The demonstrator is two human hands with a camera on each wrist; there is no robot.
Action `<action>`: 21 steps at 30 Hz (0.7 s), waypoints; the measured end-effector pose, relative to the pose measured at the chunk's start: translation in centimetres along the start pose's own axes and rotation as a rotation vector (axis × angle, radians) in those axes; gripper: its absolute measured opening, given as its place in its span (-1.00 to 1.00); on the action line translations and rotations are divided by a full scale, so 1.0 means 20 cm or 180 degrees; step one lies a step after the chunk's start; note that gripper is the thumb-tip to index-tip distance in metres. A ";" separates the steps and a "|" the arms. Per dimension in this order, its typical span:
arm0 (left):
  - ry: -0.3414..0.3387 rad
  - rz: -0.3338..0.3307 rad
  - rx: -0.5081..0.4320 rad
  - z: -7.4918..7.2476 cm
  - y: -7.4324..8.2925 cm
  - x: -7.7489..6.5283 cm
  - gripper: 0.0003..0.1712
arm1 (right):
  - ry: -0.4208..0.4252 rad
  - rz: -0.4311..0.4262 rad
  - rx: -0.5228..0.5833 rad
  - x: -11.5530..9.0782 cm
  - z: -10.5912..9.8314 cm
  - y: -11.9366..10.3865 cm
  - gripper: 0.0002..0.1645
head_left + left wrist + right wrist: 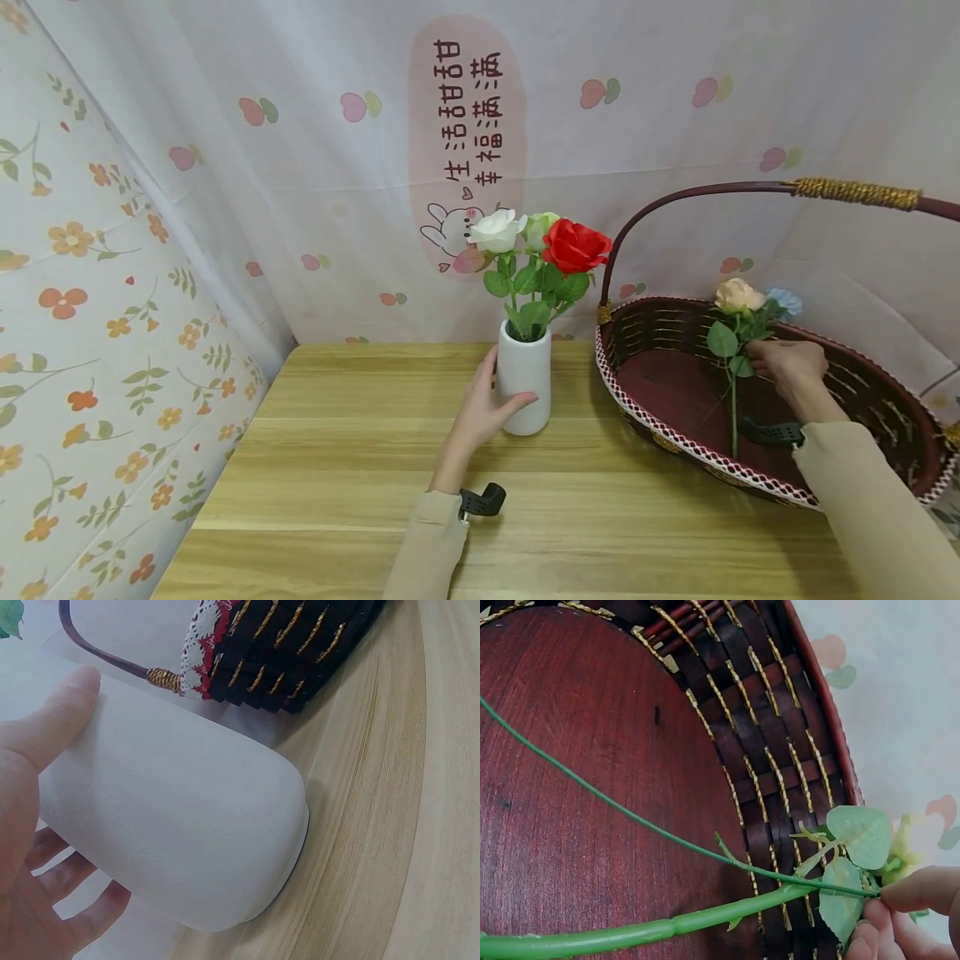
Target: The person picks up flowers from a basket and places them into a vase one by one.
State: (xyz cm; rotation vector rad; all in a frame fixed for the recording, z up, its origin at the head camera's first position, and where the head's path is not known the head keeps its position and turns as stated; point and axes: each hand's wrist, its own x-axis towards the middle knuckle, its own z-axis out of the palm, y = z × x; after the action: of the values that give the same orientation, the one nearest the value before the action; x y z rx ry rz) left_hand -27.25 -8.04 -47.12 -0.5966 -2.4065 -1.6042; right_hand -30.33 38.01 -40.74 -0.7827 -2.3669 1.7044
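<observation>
A white vase [525,383] stands upright on the wooden table, holding a white rose [497,231], a pale green flower [538,231] and a red rose [576,246]. My left hand [483,404] grips its side, thumb across the front and fingers behind. Over at the basket [660,433], my right hand [791,367] pinches a thin green stem [675,838] near the leaves of a blue flower [784,302]. A peach rose [739,295] lies against it, its thicker stem [720,916] crossing the basket floor.
The basket's tall arched handle [693,193] rises between the vase flowers and the right arm. A printed curtain [337,208] hangs behind the table [360,467], and a floral cloth [112,333] borders the left side.
</observation>
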 end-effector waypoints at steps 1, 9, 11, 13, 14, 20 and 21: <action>-0.0001 -0.0006 -0.0003 0.00 0.00 0.00 0.09 | -0.0010 0.0012 0.0010 0.00 0.00 0.00 -0.65; -0.0019 -0.0047 -0.0010 0.00 0.00 0.00 0.08 | 0.0038 0.0062 0.0321 0.00 -0.02 -0.01 -0.48; -0.0025 -0.0053 -0.0024 0.00 0.01 0.00 0.09 | 0.0097 0.0060 0.0420 0.00 -0.03 -0.01 -0.47; -0.0025 -0.0056 -0.0030 0.00 0.01 0.00 0.09 | 0.0139 0.0045 0.0513 0.00 -0.03 -0.01 -0.47; -0.0027 -0.0061 -0.0027 0.00 0.01 0.00 0.09 | 0.0161 0.0041 0.0530 -0.01 -0.03 -0.01 -0.48; -0.0027 -0.0088 -0.0015 0.00 0.01 0.00 0.09 | 0.0137 0.0040 0.0919 -0.03 -0.06 -0.02 -0.50; -0.0025 -0.0088 -0.0012 0.00 0.00 0.00 0.09 | 0.0133 0.0021 0.1022 -0.04 -0.07 -0.02 -0.51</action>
State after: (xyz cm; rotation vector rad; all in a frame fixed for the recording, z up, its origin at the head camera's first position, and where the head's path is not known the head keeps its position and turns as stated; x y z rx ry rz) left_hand -27.23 -7.98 -47.06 -0.5738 -2.4285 -1.6205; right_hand -29.32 38.68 -39.77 -0.7614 -1.9917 1.9795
